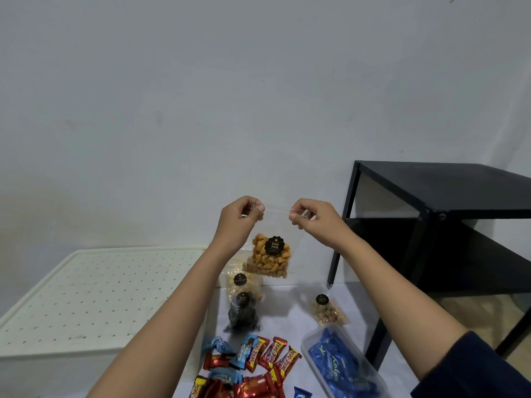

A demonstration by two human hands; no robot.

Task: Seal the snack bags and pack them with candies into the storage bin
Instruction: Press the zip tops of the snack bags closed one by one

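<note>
A clear zip bag of orange snacks (271,258) with a black round label hangs in the air before the wall. My left hand (240,218) pinches its top left corner and my right hand (309,218) pinches the top right corner, stretching the zip strip between them. Below on the white surface lie a pale snack bag (241,278), a dark snack bag (242,314) and a small bag of pinkish nuts (329,313). Red and blue wrapped candies (253,366) are scattered near the front. A clear storage bin (343,361) holds blue packets.
A white perforated lid or box (86,294) sits at the left. A black two-tier side table (442,225) stands at the right against the pale wall.
</note>
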